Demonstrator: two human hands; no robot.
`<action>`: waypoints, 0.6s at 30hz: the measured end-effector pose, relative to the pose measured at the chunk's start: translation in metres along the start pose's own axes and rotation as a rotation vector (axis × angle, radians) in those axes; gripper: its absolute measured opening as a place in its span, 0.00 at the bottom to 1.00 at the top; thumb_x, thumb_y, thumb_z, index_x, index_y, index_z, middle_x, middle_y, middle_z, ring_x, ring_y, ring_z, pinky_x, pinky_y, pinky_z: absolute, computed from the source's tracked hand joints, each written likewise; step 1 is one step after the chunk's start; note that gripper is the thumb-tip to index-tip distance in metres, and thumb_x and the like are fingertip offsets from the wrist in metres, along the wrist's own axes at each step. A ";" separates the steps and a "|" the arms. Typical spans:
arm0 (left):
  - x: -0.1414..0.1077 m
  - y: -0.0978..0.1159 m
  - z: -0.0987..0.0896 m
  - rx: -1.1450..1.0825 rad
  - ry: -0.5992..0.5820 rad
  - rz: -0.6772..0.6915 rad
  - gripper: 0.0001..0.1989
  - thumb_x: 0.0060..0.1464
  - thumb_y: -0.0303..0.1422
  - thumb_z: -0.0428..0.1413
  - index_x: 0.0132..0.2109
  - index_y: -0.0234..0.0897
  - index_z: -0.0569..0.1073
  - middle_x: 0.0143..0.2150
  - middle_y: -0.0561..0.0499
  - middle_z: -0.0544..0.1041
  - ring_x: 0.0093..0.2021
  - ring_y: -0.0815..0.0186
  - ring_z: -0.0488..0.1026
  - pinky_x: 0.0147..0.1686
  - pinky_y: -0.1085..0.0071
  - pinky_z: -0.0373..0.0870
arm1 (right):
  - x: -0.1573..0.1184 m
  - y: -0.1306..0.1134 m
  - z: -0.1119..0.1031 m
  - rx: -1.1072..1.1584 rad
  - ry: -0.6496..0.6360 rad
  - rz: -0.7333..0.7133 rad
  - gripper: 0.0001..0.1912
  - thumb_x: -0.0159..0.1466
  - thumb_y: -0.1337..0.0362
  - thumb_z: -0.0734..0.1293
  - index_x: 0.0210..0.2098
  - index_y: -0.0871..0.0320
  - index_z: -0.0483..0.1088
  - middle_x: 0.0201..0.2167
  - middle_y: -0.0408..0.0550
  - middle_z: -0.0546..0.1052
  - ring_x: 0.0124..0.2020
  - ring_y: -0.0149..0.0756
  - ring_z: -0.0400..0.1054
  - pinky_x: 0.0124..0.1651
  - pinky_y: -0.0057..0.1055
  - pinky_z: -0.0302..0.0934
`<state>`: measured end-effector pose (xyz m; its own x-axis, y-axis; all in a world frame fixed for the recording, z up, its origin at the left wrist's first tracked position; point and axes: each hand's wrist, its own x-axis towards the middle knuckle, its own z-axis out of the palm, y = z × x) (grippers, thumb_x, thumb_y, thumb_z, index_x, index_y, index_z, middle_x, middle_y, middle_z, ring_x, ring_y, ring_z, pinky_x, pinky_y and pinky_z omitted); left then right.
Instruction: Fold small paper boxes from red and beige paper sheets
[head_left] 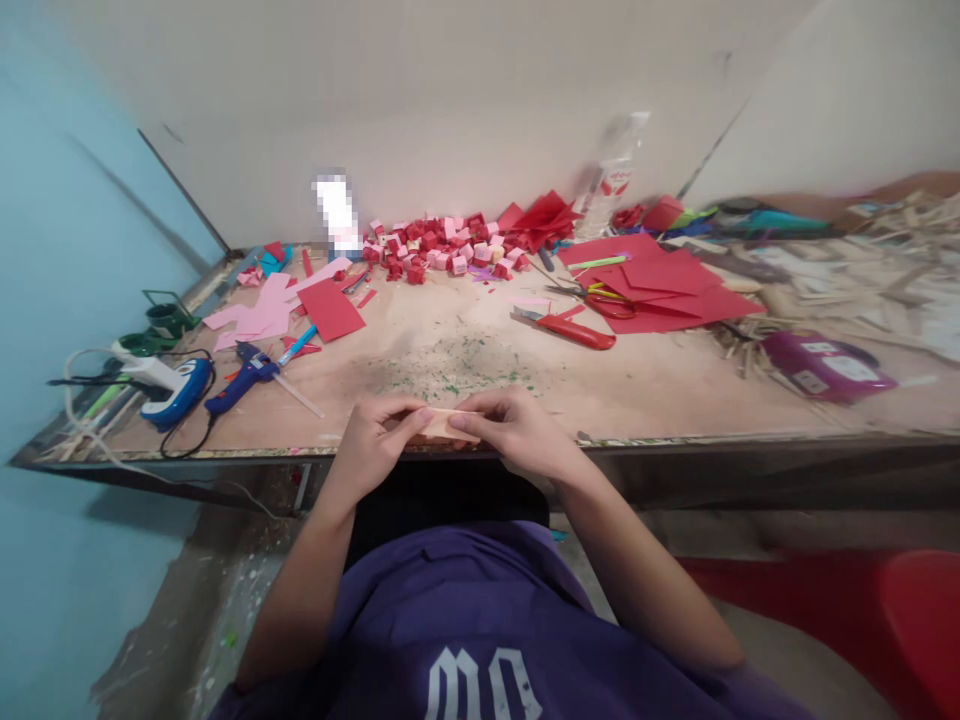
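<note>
A small, pale pinkish-orange strip is held level between both hands at the table's front edge. My left hand pinches its left end between thumb and fingers. On the other end, my right hand has its thumb on top and its fingers behind. The thumbs are a short gap apart. Just beyond the hands, green crumbs are scattered on the wooden table. Whether the strip is paper or wood cannot be made out.
Small red and pink cubes lie along the wall. Red paper, scissors and a red-handled knife are right of centre. A glue gun and blue power socket lie left; a purple packet is right.
</note>
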<state>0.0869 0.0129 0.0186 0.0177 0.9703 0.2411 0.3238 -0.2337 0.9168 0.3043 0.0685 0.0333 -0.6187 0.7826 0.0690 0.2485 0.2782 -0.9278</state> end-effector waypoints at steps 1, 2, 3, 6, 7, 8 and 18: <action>0.000 0.000 0.000 -0.004 0.005 -0.004 0.13 0.63 0.40 0.61 0.35 0.37 0.83 0.32 0.51 0.82 0.34 0.64 0.76 0.36 0.70 0.69 | 0.000 0.000 0.000 0.003 0.000 -0.005 0.19 0.69 0.53 0.70 0.28 0.60 0.77 0.24 0.41 0.69 0.26 0.29 0.60 0.30 0.30 0.52; 0.000 0.000 0.000 -0.006 0.008 -0.008 0.13 0.63 0.40 0.61 0.35 0.37 0.83 0.32 0.51 0.82 0.34 0.64 0.76 0.36 0.71 0.69 | 0.000 0.000 0.000 0.005 0.001 -0.009 0.19 0.69 0.53 0.70 0.27 0.60 0.76 0.23 0.41 0.68 0.26 0.29 0.59 0.30 0.30 0.51; 0.000 0.001 0.000 -0.005 0.006 -0.011 0.13 0.63 0.40 0.61 0.35 0.37 0.82 0.32 0.51 0.82 0.34 0.64 0.76 0.36 0.71 0.69 | 0.000 0.001 0.000 0.006 0.003 -0.010 0.20 0.69 0.53 0.70 0.26 0.60 0.76 0.23 0.41 0.68 0.25 0.29 0.59 0.30 0.30 0.51; 0.001 0.003 0.000 0.006 -0.046 -0.021 0.14 0.64 0.41 0.60 0.35 0.36 0.81 0.31 0.52 0.80 0.32 0.65 0.75 0.34 0.71 0.68 | 0.000 0.001 0.000 0.003 0.028 -0.001 0.19 0.68 0.53 0.70 0.26 0.60 0.77 0.22 0.41 0.68 0.25 0.30 0.59 0.29 0.30 0.51; 0.001 0.004 -0.001 0.010 -0.083 -0.029 0.15 0.64 0.42 0.60 0.34 0.36 0.80 0.30 0.52 0.79 0.31 0.65 0.74 0.33 0.71 0.67 | 0.000 0.001 0.000 0.007 0.044 0.005 0.19 0.67 0.52 0.71 0.28 0.60 0.78 0.23 0.42 0.69 0.25 0.30 0.60 0.29 0.30 0.51; 0.001 0.005 -0.002 0.017 -0.125 -0.040 0.16 0.64 0.43 0.60 0.33 0.36 0.79 0.29 0.52 0.79 0.30 0.66 0.73 0.32 0.71 0.66 | 0.000 0.001 0.000 0.018 0.062 0.011 0.18 0.67 0.52 0.71 0.29 0.61 0.79 0.23 0.42 0.70 0.26 0.31 0.61 0.29 0.30 0.52; 0.002 -0.002 -0.004 -0.045 -0.082 -0.086 0.20 0.66 0.45 0.59 0.29 0.36 0.74 0.26 0.55 0.73 0.27 0.69 0.71 0.31 0.73 0.66 | -0.002 0.001 0.000 0.138 0.047 0.090 0.21 0.62 0.47 0.76 0.32 0.60 0.79 0.26 0.49 0.80 0.27 0.34 0.71 0.29 0.29 0.60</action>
<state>0.0822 0.0150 0.0182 0.0698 0.9883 0.1359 0.2847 -0.1503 0.9468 0.3056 0.0674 0.0325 -0.5618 0.8273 -0.0027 0.1951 0.1293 -0.9722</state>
